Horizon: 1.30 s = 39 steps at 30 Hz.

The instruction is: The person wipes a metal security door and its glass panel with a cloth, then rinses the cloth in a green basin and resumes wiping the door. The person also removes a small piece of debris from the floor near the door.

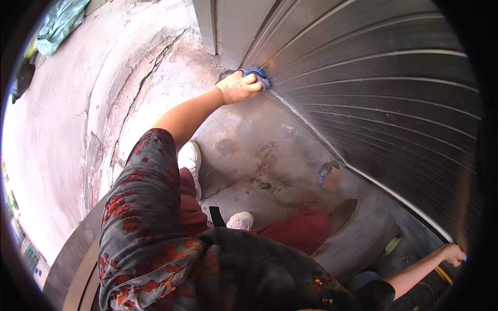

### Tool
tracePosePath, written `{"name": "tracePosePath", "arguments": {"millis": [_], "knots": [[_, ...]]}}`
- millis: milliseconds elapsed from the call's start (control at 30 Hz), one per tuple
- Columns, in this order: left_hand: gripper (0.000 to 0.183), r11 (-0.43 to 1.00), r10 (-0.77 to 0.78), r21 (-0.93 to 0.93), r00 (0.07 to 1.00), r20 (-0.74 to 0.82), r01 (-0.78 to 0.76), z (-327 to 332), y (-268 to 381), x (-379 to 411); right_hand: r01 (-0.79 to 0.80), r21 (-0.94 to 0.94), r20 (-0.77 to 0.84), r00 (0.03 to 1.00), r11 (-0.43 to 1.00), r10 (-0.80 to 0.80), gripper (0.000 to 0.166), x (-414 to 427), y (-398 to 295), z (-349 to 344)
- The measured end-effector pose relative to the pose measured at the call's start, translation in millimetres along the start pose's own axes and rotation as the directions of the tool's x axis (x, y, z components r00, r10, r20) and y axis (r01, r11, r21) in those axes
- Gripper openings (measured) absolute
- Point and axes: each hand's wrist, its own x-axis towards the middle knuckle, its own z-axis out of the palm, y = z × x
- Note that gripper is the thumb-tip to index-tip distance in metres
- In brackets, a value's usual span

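Observation:
My left hand (240, 88) presses a bunched blue-grey cloth (263, 79) against the lower corner of a dark ribbed metal door (373, 93). The fingers are curled over the cloth, and part of it is hidden beneath them. That corner lies beside a grey metal door frame (237, 35). Far to the lower right, my right hand (454, 254) is closed at the door's other edge, near the picture's rim. Something small and pale blue shows at its fingertips; what exactly the fingers grip cannot be made out.
Concrete floor (233, 155) with stains lies under the door's bottom edge. A long crack (146, 77) runs through the paving at left. A broken reddish piece (332, 179) lies near the door. Green sheeting (60, 25) is at upper left, and a green oval object (392, 245) at lower right.

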Motion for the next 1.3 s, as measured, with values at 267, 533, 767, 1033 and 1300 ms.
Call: {"name": "tracePosePath", "arguments": {"millis": [267,533,767,1033,1300], "knots": [[0.035,0.618,-0.786,-0.625,0.4,-0.472,0.477,-115.9,-11.0,-8.9,0.024,-0.036,-0.088,0.996,0.999,-0.027,0.048,18.1,23.1,1.7],[0.031,0.197,-0.978,-0.724,0.181,-0.1,0.661,41.1,-3.3,-11.6,-0.049,-0.009,-0.035,0.998,0.999,0.048,0.048,28.9,17.2,4.3],[0.031,-0.547,-0.811,-0.603,-0.188,0.555,0.581,65.7,-5.6,4.8,-0.007,-0.002,0.026,1.0,1.0,0.007,0.049,23.8,20.1,7.0],[0.023,-0.148,-0.969,-0.914,0.129,0.21,0.378,-51.6,1.8,20.8,0.028,0.027,-0.037,0.999,0.999,-0.027,0.048,9.5,5.6,-2.6],[0.022,-0.543,-0.834,-0.835,-0.175,0.524,0.087,38.6,3.0,22.9,0.02,0.002,-0.107,0.994,1.0,-0.02,0.048,9.1,-1.1,2.9]]}}
